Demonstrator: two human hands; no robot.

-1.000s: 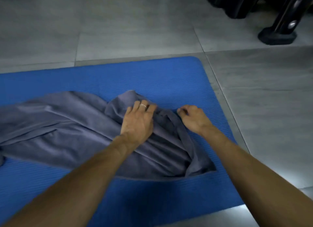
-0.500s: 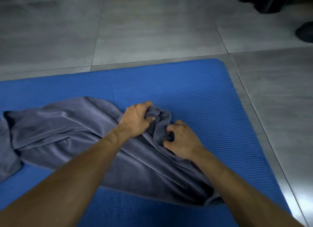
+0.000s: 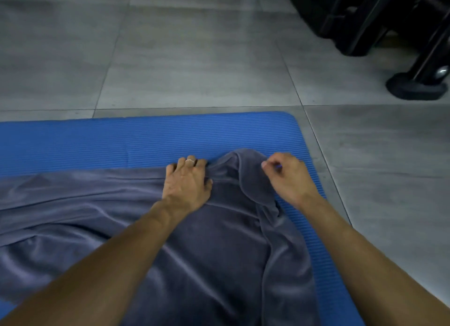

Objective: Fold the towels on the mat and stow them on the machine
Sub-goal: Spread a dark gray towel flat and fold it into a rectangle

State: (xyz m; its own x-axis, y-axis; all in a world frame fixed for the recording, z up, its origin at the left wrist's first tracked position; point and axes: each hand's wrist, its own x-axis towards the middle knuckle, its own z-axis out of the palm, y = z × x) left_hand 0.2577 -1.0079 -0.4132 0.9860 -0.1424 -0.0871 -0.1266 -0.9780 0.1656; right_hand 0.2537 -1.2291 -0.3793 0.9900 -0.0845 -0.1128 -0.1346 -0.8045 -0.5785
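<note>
— Where are we? The grey towel (image 3: 219, 240) lies rumpled on the blue mat (image 3: 146, 140).

— Our left hand (image 3: 186, 184) presses it down, fingers spread; our right hand (image 3: 287, 177) pinches the bunched corner. We should pull that corner taut and square before folding.

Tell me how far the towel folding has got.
Done: nothing yet; the grey plush towel lies rumpled and unfolded on the blue ribbed foam mat. In hand: the left hand presses its far edge flat while the right hand pinches the bunched corner, straightening it. Left: every fold, then stowing on the black machine.
</note>
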